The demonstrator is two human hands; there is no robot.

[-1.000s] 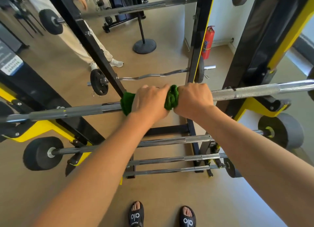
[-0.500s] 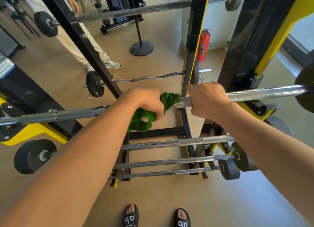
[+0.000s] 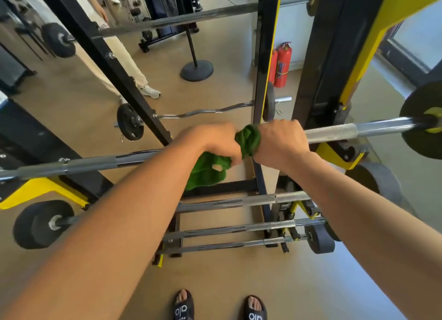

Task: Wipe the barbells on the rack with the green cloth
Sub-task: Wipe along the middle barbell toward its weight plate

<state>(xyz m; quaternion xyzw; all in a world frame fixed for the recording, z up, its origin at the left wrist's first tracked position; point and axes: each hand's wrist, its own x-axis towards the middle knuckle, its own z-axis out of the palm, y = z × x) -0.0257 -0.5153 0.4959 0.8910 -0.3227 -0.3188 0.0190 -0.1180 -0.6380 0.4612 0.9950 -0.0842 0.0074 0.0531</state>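
Cloth: green cloth [image 3: 247, 139] bunched on barbell [image 3: 334, 132], frame centre.
Left hand [image 3: 215, 140]: grips cloth's hanging part.
Right hand [image 3: 279, 140]: clenched round cloth and bar.

Barbell [image 3: 358, 130]: bright metal, with a rough knurled section beside smooth glossy steel. Green cloth [image 3: 248, 139]: soft, matt, nubbly fabric. Weight plates [image 3: 35, 224]: matt black. Rack [image 3: 363, 54]: glossy black-and-yellow painted metal.

Tan gym floor [image 3: 71, 109], two red extinguishers [image 3: 282, 63] by white wall [image 3: 294, 32], bright window [image 3: 416, 39] at right
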